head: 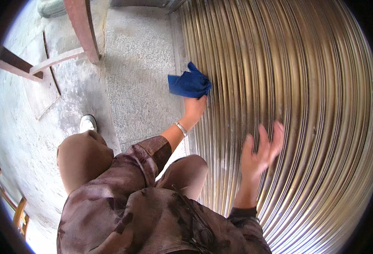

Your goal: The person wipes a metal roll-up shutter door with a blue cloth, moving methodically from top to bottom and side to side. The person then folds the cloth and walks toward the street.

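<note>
A blue cloth (191,83) is bunched in my left hand (194,106), which has a silver bangle at its wrist. The cloth touches the lower part of a ribbed metal roller shutter (294,95), close to the floor track, and covers most of my fingers. My right hand (262,150) is raised in front of the shutter with its fingers spread and nothing in it. It looks slightly blurred, and whether its fingertips touch the slats I cannot tell.
A speckled stone sill (138,73) runs along the shutter's foot. Wooden furniture legs (84,31) joined by a crossbar stand at the upper left on a grey concrete floor (75,92). Another wooden frame (19,211) shows at the lower left. My knees are bent close to the shutter.
</note>
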`<state>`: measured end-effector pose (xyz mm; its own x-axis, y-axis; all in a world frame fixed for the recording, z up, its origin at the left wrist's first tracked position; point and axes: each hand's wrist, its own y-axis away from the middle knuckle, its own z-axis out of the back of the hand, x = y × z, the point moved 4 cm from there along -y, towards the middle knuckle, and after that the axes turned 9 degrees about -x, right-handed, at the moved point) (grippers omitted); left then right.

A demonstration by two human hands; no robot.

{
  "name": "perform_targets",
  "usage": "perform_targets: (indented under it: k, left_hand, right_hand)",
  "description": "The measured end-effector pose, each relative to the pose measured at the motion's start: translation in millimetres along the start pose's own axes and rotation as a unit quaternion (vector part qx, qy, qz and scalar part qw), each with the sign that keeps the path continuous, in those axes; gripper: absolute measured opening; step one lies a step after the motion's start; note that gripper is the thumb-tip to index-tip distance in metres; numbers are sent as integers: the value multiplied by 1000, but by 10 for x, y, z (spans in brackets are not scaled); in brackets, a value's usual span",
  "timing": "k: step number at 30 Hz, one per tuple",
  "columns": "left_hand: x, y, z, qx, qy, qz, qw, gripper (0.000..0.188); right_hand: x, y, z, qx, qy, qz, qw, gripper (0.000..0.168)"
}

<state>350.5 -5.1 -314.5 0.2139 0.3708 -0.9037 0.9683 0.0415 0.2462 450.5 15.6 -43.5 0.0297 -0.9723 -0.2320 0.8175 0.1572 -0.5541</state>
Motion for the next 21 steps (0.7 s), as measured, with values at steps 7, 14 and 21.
perform_targets:
  k: [7, 14, 21]
  left_hand:
    - [-91, -499, -293, 12, -139, 220, 965, 52]
    - [467, -2258, -223, -105, -126, -82, 983, 25]
    - [-738, -3817, -566, -20, -249, -78, 965, 59]
  right_hand:
    - [-348, 626, 894, -122, 370, -6, 921, 26]
    - [-501, 778, 1003, -108, 466, 1, 878, 32]
    - [-495, 828, 983, -88, 495, -8, 864, 35]
